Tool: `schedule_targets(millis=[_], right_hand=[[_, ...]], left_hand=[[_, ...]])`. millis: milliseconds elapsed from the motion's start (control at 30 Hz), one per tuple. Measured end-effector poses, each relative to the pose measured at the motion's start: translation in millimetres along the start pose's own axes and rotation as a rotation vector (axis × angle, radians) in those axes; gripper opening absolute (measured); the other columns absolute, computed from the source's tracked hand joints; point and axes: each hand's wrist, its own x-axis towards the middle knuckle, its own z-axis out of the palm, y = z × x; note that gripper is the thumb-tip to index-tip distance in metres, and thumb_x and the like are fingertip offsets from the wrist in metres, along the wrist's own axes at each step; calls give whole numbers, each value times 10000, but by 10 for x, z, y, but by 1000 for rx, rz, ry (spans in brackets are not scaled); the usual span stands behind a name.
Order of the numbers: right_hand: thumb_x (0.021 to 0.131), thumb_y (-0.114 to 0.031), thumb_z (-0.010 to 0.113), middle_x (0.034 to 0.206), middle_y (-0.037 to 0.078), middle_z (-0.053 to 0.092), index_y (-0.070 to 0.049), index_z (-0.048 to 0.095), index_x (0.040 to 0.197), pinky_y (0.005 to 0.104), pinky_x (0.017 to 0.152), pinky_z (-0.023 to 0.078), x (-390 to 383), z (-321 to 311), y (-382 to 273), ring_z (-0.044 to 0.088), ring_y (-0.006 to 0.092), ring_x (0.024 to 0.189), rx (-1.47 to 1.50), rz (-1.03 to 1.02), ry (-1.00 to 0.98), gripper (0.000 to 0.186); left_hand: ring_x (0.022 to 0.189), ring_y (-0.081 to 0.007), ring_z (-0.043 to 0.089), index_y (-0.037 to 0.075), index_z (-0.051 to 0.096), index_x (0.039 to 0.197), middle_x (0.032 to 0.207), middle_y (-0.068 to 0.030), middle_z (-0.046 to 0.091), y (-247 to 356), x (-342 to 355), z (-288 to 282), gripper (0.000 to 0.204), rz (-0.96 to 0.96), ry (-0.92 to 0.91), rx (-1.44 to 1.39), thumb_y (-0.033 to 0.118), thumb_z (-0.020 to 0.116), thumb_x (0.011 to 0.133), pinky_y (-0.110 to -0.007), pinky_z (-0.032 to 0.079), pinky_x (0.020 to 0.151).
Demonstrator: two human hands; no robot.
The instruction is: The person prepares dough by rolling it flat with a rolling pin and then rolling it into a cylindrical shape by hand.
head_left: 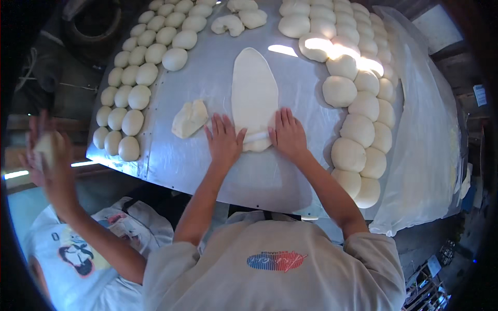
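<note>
A long flattened sheet of dough [254,88] lies on the metal tabletop, stretching away from me. Across its near end runs a pale rolling pin [256,137], its ends hidden beneath my hands. My left hand [224,137] rests flat over the pin's left end, fingers stretched out. At the right end, my right hand [288,133] lies likewise, fingers extended and palm down. Just left of my left hand sits a folded lump of dough [189,119], touched by neither hand.
Rows of round dough balls [139,97] line the table's left side, and more dough balls [358,129] fill the right. Dough pieces [239,18] lie at the far middle. Clear plastic sheeting [420,150] covers the right edge. At left, a co-worker's raised hand [49,153] holds dough.
</note>
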Motion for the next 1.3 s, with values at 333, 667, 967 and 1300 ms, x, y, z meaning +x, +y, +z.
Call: schedule_targets(millis=[333,667,967,1300], right_hand=[[903,-185,540,1284,209,550,38,550,1194,488,1054,360,-1673,-36,-626,509,351,1215,33,-134,127,367],[835,-160,643,1233,139,571,-48,559,1121,584,1097,263,-2329,-210,-730,511,308,1208,101,-190,39,319],[829,-179,642,1069,154,598,-3,537,1137,468,928,433,-1560,-774,-26,566,335,1049,110,340,30,370],[842,-157,609,1320,251,463,36,486,1267,532,1033,347,631,-422,-93,424,405,1258,142,36,227,483]], left_hand=[[1374,-393,265,4,348,1418,1470,-174,334,-54,-1864,-243,660,-21,8,-92,424,497,932,-672,174,1070],[1433,-413,108,-27,262,1451,1544,-212,168,-34,-2654,-373,750,53,-64,-41,462,493,932,-684,39,1080],[1348,-457,279,-65,290,1414,1474,-291,272,130,-957,-701,654,106,316,-691,367,481,961,-531,229,1109],[1262,-448,413,-66,429,1326,1318,-327,457,-621,1975,274,481,-77,306,-34,213,486,939,-513,310,1074]])
